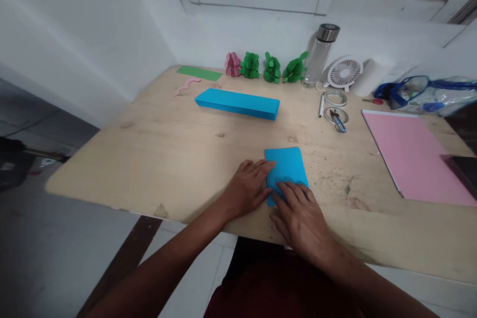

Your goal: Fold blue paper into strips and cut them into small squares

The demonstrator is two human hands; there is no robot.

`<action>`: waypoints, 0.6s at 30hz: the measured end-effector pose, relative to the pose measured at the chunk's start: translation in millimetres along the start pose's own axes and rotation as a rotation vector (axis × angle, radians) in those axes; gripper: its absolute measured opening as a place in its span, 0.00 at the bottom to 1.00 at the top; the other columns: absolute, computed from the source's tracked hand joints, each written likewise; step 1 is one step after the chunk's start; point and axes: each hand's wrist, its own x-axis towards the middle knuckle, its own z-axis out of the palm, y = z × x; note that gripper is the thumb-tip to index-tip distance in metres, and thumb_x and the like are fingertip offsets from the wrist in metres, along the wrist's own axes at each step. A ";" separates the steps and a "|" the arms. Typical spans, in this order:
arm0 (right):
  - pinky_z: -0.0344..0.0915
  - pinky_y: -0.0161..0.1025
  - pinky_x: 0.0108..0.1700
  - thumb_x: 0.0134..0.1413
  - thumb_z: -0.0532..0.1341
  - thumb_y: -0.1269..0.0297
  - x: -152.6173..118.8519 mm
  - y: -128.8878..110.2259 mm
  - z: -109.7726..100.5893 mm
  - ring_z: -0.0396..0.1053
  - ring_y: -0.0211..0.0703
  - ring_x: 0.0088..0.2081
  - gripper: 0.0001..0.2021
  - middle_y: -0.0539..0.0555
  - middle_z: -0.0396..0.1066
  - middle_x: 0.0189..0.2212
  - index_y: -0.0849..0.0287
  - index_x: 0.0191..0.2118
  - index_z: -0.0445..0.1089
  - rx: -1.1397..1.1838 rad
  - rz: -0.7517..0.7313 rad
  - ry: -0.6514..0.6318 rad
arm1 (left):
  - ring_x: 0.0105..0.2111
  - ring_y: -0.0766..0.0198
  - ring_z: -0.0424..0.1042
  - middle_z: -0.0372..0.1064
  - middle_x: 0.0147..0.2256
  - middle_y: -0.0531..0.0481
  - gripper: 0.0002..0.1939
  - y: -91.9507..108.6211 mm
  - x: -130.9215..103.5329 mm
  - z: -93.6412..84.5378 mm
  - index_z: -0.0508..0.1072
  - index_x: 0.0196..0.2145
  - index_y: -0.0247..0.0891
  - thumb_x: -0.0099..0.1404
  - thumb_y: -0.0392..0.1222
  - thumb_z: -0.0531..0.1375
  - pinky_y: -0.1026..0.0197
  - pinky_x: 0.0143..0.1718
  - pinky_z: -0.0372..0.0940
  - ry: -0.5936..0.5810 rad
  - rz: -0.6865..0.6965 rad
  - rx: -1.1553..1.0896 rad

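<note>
A folded piece of blue paper [288,164] lies flat on the table near its front edge. My left hand [248,186] rests along the paper's left edge, fingers stretched out with their tips on it. Over the lower part of the sheet, my right hand [300,211] lies with its fingers spread and pressing down, hiding the bottom right corner. Neither hand is closed round anything. Farther back sits a long folded strip of blue paper [237,102], like a low stack.
On the wooden table [167,159] stand green folded paper shapes [272,68], a pink one [233,64], a glass bottle [318,59] and a white fan [345,72]. To the right are snips [338,121], pink sheets [413,154] and a clear pouch [443,94]. A green strip [199,73] lies back left.
</note>
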 end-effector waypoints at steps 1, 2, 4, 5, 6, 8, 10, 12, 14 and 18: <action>0.54 0.53 0.57 0.62 0.54 0.62 4.0 3.2 -0.8 0.61 0.56 0.54 0.17 0.63 0.68 0.53 0.64 0.51 0.71 0.000 0.008 0.000 | 0.60 0.51 0.59 0.63 0.57 0.37 0.30 0.0 -0.5 0.1 0.53 0.62 0.34 0.65 0.43 0.54 0.44 0.59 0.52 0.002 0.000 -0.002; 0.55 0.52 0.56 0.63 0.53 0.62 8.6 7.0 -1.5 0.62 0.55 0.53 0.17 0.62 0.68 0.52 0.64 0.50 0.71 -0.003 0.012 -0.002 | 0.60 0.51 0.58 0.63 0.58 0.37 0.31 0.0 -1.0 0.2 0.52 0.63 0.34 0.65 0.43 0.54 0.44 0.59 0.52 0.004 0.001 -0.005; 0.56 0.52 0.54 0.64 0.52 0.62 18.7 15.0 -1.9 0.63 0.54 0.52 0.18 0.62 0.69 0.51 0.65 0.53 0.69 -0.016 0.002 -0.015 | 0.61 0.51 0.58 0.62 0.58 0.37 0.33 -0.1 -1.8 0.0 0.49 0.64 0.34 0.65 0.43 0.55 0.44 0.60 0.52 0.006 0.003 -0.008; 0.56 0.52 0.55 0.64 0.52 0.62 23.6 18.8 -1.6 0.63 0.54 0.52 0.18 0.63 0.69 0.52 0.65 0.54 0.68 -0.026 -0.016 -0.030 | 0.61 0.51 0.58 0.62 0.58 0.37 0.34 -0.2 -1.9 -0.2 0.47 0.65 0.34 0.65 0.44 0.56 0.44 0.60 0.52 0.006 0.005 -0.008; 0.55 0.52 0.55 0.64 0.51 0.62 28.1 22.0 -0.9 0.62 0.54 0.53 0.19 0.63 0.68 0.53 0.65 0.55 0.67 -0.037 -0.042 -0.047 | 0.61 0.51 0.58 0.62 0.58 0.37 0.35 -0.3 -1.9 -0.6 0.46 0.65 0.34 0.65 0.45 0.56 0.45 0.59 0.52 0.003 0.008 -0.005; 0.54 0.53 0.56 0.64 0.51 0.61 35.3 26.6 1.1 0.60 0.55 0.55 0.20 0.63 0.65 0.56 0.66 0.57 0.65 -0.065 -0.092 -0.086 | 0.61 0.51 0.58 0.62 0.59 0.37 0.37 -0.4 -1.1 -2.0 0.45 0.65 0.35 0.65 0.47 0.58 0.45 0.59 0.52 -0.011 0.012 0.004; 0.54 0.55 0.55 0.63 0.52 0.62 40.5 29.7 2.6 0.60 0.56 0.55 0.21 0.63 0.64 0.57 0.64 0.59 0.63 -0.093 -0.115 -0.112 | 0.60 0.51 0.59 0.62 0.58 0.36 0.38 -0.2 0.6 -4.3 0.44 0.65 0.36 0.65 0.48 0.58 0.45 0.59 0.53 -0.028 0.012 0.014; 0.55 0.55 0.53 0.62 0.54 0.63 45.3 32.3 3.0 0.60 0.56 0.54 0.21 0.62 0.65 0.56 0.63 0.59 0.62 -0.121 -0.109 -0.117 | 0.60 0.51 0.59 0.62 0.59 0.36 0.40 0.3 2.6 -6.8 0.43 0.66 0.38 0.64 0.47 0.59 0.46 0.58 0.53 -0.044 0.005 0.021; 0.56 0.54 0.51 0.61 0.54 0.64 51.1 34.9 2.5 0.61 0.56 0.51 0.20 0.62 0.67 0.53 0.61 0.57 0.64 -0.143 -0.094 -0.121 | 0.60 0.51 0.59 0.61 0.59 0.36 0.42 0.5 4.6 -8.2 0.41 0.66 0.38 0.63 0.45 0.60 0.46 0.58 0.53 -0.061 -0.002 0.031; 0.57 0.52 0.46 0.60 0.54 0.65 62.1 38.4 1.9 0.62 0.54 0.46 0.15 0.61 0.70 0.47 0.61 0.50 0.70 -0.195 -0.079 -0.146 | 0.61 0.47 0.57 0.53 0.62 0.31 0.45 -0.8 7.0 -5.7 0.42 0.66 0.37 0.60 0.44 0.64 0.44 0.57 0.54 -0.126 -0.011 0.088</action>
